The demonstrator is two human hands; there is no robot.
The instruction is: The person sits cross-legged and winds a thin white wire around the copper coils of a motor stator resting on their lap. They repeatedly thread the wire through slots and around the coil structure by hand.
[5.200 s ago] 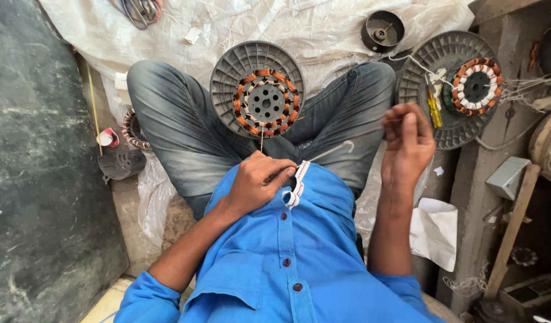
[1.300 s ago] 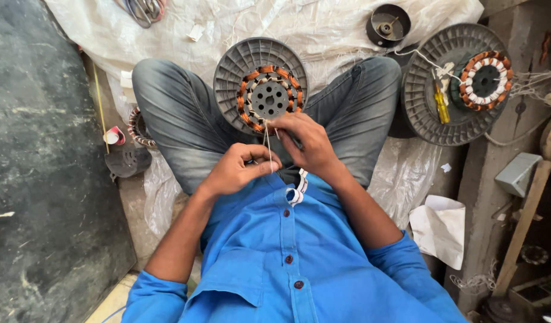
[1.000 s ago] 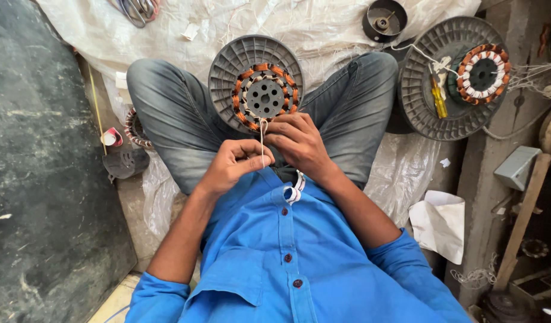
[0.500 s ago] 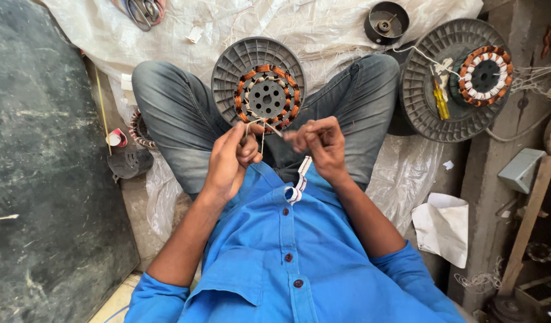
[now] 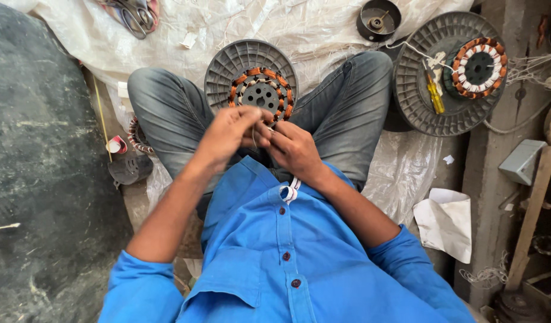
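Vs half a sec ago: both hands have come together. Then they were spread apart w/ a thread stretched between them below the stator; now left hand and right hand meet at frame centre, fingertips touching, just under the stator. Stator itself hasn't moved.

Left hand: fingers curled in, pinching a thin pale thread that hangs short from the fingertips. Right hand: fingers bent, thumb and forefinger closed at the same spot; can't tell if it has the thread too, too small.

Stator: round ring of copper-orange coils w/ dark iron core and holed hub, sitting on a grey ribbed disc. It rests between the knees, upper centre of frame. Hands cover its lower edge.

Around: second stator on its own grey disc, upper right, w/ a yellow screwdriver lying on it. Scissors top left on white sheet. Small coil part left of the thigh. White paper lower right.
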